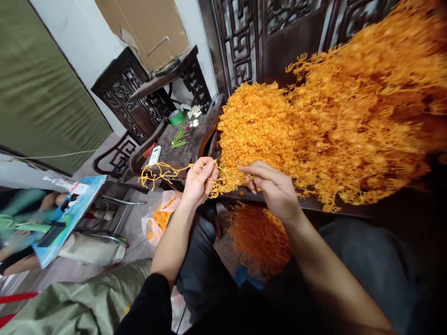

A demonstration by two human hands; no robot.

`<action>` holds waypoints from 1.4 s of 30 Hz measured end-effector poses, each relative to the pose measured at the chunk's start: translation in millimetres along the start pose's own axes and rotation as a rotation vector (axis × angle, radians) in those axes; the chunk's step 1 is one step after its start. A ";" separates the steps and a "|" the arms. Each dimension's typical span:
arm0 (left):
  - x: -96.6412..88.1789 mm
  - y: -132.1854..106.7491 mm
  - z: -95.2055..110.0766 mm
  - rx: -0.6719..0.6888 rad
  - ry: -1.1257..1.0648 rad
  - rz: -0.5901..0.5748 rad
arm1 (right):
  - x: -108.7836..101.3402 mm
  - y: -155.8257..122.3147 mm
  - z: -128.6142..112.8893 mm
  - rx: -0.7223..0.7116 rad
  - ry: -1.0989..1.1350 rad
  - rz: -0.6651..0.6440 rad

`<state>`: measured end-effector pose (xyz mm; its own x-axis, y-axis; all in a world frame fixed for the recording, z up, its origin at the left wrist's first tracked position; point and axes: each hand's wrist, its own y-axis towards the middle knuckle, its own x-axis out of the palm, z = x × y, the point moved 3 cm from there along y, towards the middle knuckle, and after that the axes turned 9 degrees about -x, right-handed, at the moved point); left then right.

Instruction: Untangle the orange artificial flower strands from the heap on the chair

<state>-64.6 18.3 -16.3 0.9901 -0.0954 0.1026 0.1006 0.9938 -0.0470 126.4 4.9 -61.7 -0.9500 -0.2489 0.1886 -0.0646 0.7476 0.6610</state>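
Observation:
My left hand [201, 179] is closed on a thin yellow branching stem [162, 173], which looks like plastic. Its bare forked end sticks out to the left, and a clump of yellow sprigs [225, 180] lies at the other side of the fingers. Just to the right, my right hand [270, 186] is at the front edge of a big heap of yellow-orange sprigs [258, 130]. Its index finger stretches toward the clump while the other fingers curl in. Whatever may be between those fingertips is too small to make out.
The heap covers a dark carved wooden bench [230, 201]. Orange stems [260, 237] lie below, beside a plastic bag [153, 228] of orange pieces. Green tape [176, 117] and a white device [155, 155] rest on a dark side table [199, 135]. A person sits by a blue table [85, 197].

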 end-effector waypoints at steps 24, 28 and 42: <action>18.7 -26.6 -1.5 -0.205 0.285 -0.275 | 7.1 1.8 6.9 0.055 -0.328 0.147; 14.1 -28.3 -5.0 -0.329 0.275 -0.429 | -35.3 5.9 14.3 0.073 -0.193 0.526; 8.2 -6.3 -0.4 -0.061 0.020 -0.130 | 1.0 3.3 1.9 0.232 -0.208 -0.201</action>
<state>-57.0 11.3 -15.6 0.9701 -0.2247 0.0919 0.2332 0.9677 -0.0954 124.6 8.4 -60.7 -0.9515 -0.2924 -0.0953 -0.3010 0.8219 0.4835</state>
